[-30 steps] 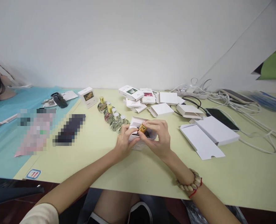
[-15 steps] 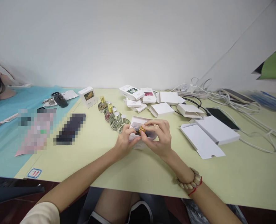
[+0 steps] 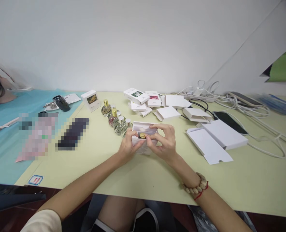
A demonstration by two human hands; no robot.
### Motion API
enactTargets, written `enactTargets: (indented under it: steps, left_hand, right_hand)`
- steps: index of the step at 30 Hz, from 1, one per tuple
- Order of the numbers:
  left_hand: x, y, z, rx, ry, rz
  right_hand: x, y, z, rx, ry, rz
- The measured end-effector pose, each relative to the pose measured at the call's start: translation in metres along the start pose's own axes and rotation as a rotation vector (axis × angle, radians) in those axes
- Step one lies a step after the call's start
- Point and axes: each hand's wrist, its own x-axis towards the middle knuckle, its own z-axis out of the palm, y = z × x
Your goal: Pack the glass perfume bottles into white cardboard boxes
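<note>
Holding a small open white box (image 3: 141,149), the left hand (image 3: 127,145) has its fingers bent round the left side, with the thumb at the front. Those fingers are almost closed, with the box between them. At the right side of the box is the right hand (image 3: 164,142). Its fingers are bent and spread part way open. One fingertip is up at the back flap (image 3: 141,127), and another is right by the gold cap (image 3: 142,136); I can't tell if that one has hold of anything. The gold cap is inside the box, with its round top showing. I can't tell if the box sits on the yellow table (image 3: 104,180) or is held just over it.

Just behind the box, to its left, a slanting row of round glass bottles (image 3: 120,129) has gold and silver tops. Farther left and back from the box is a white carton (image 3: 90,102) with a yellow flower picture. Behind the box lies a messy pile of white cartons (image 3: 136,95). To its right is an opened white carton (image 3: 212,149), near a dark phone (image 3: 230,123).
</note>
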Motion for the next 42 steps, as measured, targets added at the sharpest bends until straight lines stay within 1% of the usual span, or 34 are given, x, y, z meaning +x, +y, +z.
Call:
enactTargets:
  steps: [6,11,15,19,26,30,34,42]
  left_hand:
    - [0.005,0.005,-0.005,0.055,-0.025,0.049]
    - [0.009,0.007,-0.009,0.057,-0.048,0.060]
    - [0.013,0.006,-0.008,0.068,0.003,0.133]
    - [0.016,0.008,-0.007,0.078,0.046,0.182]
    - [0.012,0.008,-0.005,0.100,0.021,0.133]
    - [0.012,0.008,-0.004,0.109,0.023,0.131]
    - [0.015,0.009,-0.007,0.075,-0.003,0.119]
    - [0.014,0.007,-0.013,0.039,-0.090,0.078]
  right_hand:
    - [-0.003,0.003,0.000,0.011,-0.024,-0.015]
    - [-0.005,0.007,-0.002,-0.018,-0.095,-0.093]
    - [-0.003,0.008,-0.003,-0.023,-0.105,-0.125]
    - [-0.002,0.007,-0.002,-0.012,-0.075,-0.101]
    - [-0.002,0.008,0.000,0.026,0.005,-0.105]
    - [-0.002,0.007,0.002,0.059,0.039,-0.094]
    - [-0.003,0.005,0.003,0.066,0.036,-0.061]
    - [-0.006,0.004,0.004,0.046,0.013,-0.067]
